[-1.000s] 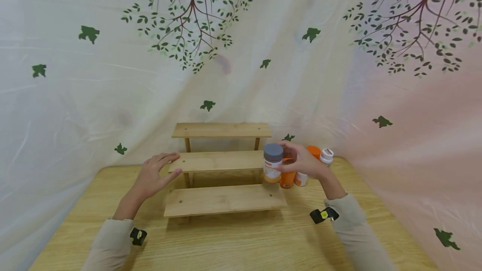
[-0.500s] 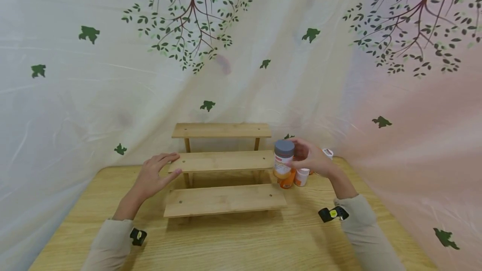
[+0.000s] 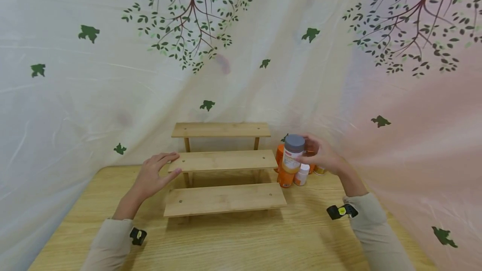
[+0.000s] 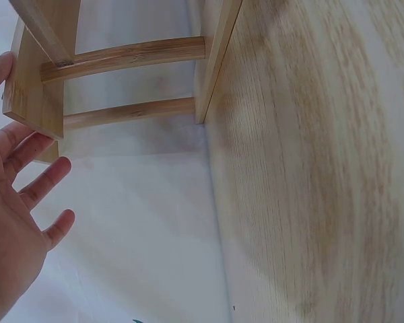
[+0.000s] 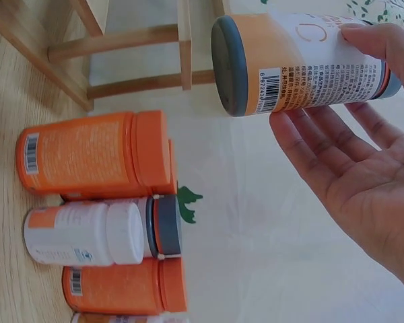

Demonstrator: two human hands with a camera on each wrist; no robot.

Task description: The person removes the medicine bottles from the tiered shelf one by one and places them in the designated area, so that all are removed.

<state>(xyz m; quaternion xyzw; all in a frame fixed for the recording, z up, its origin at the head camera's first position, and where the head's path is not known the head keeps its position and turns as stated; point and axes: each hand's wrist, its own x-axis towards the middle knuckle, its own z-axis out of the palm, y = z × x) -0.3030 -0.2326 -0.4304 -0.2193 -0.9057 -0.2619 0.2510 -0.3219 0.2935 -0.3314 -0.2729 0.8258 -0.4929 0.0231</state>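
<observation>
My right hand point(image 3: 320, 154) grips a pill bottle point(image 3: 293, 154) with a grey lid and a white and orange label, thumb on one side and fingers on the other. The bottle is upright; in the right wrist view, this pill bottle point(image 5: 299, 67) hangs in the air with its grey base showing. My left hand point(image 3: 154, 175) rests at the left end of the middle board of a three-step wooden shelf point(image 3: 222, 160). In the left wrist view, the thumb and fingertips of the left hand point(image 4: 17, 208) touch opposite edges of that board's end point(image 4: 40, 101), fingers loosely spread.
Right of the shelf, on the wooden table point(image 3: 233, 241), stand an orange bottle point(image 5: 87, 151), a small white bottle point(image 5: 81, 232), another orange bottle point(image 5: 121, 286) and a grey-lidded bottle point(image 5: 168, 225) behind them. A pale curtain point(image 3: 150, 74) with printed leaves hangs behind.
My right hand has carried the grey-lidded pill bottle to the right and slightly up, away from the shelf's right end and in front of the orange bottles. The left hand has stayed put.
</observation>
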